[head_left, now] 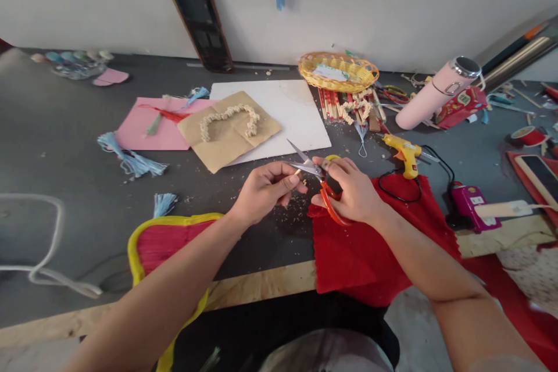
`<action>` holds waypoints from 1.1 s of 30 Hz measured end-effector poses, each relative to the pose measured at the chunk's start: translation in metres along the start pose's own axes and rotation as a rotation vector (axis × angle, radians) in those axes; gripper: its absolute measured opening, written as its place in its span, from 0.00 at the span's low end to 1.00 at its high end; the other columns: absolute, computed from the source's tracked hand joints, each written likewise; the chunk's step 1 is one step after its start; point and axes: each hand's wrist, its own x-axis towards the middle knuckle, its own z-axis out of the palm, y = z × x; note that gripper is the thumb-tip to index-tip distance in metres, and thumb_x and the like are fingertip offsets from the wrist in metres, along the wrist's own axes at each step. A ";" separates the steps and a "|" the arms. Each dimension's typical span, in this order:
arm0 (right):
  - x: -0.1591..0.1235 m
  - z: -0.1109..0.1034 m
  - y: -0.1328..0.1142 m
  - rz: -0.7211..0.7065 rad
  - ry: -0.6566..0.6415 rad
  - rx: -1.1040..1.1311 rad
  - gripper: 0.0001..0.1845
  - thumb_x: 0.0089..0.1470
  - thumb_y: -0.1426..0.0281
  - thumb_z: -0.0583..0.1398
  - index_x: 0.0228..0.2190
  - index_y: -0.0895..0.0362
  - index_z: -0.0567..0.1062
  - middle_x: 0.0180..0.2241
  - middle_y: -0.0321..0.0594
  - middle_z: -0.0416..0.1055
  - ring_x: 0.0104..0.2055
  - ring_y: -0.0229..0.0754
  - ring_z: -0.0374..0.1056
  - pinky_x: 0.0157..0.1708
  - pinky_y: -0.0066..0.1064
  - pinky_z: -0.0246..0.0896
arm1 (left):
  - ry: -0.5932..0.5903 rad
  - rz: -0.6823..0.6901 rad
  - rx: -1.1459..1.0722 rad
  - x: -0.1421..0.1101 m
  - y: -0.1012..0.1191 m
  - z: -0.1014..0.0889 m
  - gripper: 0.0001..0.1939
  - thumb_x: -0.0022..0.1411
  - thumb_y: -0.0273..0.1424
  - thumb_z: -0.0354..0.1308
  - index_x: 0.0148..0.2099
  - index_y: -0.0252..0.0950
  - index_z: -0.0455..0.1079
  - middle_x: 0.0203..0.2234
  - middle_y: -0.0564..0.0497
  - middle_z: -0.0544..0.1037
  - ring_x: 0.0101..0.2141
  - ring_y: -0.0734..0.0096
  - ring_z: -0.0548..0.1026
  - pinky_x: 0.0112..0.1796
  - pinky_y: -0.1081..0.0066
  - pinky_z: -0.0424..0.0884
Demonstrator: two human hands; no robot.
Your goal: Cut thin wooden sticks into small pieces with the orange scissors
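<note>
My left hand (pixel 267 190) pinches a thin pale stick (pixel 297 172) between thumb and fingers; most of the stick is hidden. In my right hand (pixel 358 190) is a pair of scissors (pixel 335 204) with orange-red and yellow handles. Their blades are parted and lie right at the stick's tip. Tiny pale cut bits (pixel 297 209) are scattered on the dark table under both hands. Beyond them, a curved row of small pale pieces (pixel 229 110) rests on a brown paper square (pixel 213 145). A red cloth (pixel 349 256) lies beneath my right hand and forearm.
A yellow glue gun (pixel 405 154), a pink flask (pixel 436 96) and a purple power strip (pixel 473 203) stand to the right. A wicker basket (pixel 368 80) sits behind matchsticks (pixel 331 106). Blue tassels (pixel 133 157) and pink paper (pixel 131 128) lie left. A phone (pixel 203 26) leans on the wall.
</note>
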 end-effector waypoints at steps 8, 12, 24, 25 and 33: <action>0.001 0.005 0.008 -0.032 -0.026 -0.045 0.42 0.50 0.48 0.63 0.60 0.54 0.61 0.47 0.49 0.68 0.51 0.56 0.62 0.52 0.54 0.64 | -0.024 -0.092 -0.085 -0.001 0.002 0.000 0.17 0.56 0.41 0.65 0.35 0.31 0.70 0.26 0.45 0.81 0.14 0.84 0.64 0.15 0.80 0.54; 0.001 0.006 0.008 -0.027 -0.011 -0.011 0.42 0.51 0.47 0.61 0.59 0.56 0.61 0.48 0.50 0.67 0.52 0.56 0.63 0.53 0.54 0.64 | -0.031 -0.096 -0.079 0.000 0.002 0.000 0.17 0.57 0.41 0.65 0.35 0.31 0.70 0.26 0.46 0.81 0.14 0.84 0.63 0.15 0.80 0.53; -0.001 0.003 0.002 0.004 -0.030 0.068 0.41 0.52 0.48 0.62 0.59 0.55 0.60 0.50 0.51 0.68 0.55 0.55 0.64 0.54 0.53 0.64 | -0.048 0.010 0.057 0.000 0.002 0.001 0.15 0.59 0.41 0.62 0.35 0.31 0.71 0.25 0.48 0.80 0.15 0.84 0.63 0.17 0.79 0.58; -0.001 0.003 0.002 0.005 -0.031 0.079 0.40 0.52 0.48 0.62 0.59 0.55 0.60 0.50 0.50 0.68 0.55 0.55 0.64 0.54 0.53 0.64 | -0.048 0.021 0.070 0.000 0.001 0.001 0.15 0.59 0.41 0.62 0.34 0.31 0.71 0.25 0.48 0.80 0.15 0.84 0.63 0.17 0.78 0.59; -0.001 0.001 0.000 -0.002 -0.045 0.120 0.40 0.52 0.47 0.61 0.59 0.54 0.61 0.51 0.50 0.68 0.56 0.55 0.63 0.55 0.53 0.64 | -0.049 0.112 0.162 0.000 0.003 0.000 0.15 0.61 0.41 0.60 0.34 0.32 0.71 0.25 0.48 0.79 0.16 0.83 0.62 0.18 0.77 0.60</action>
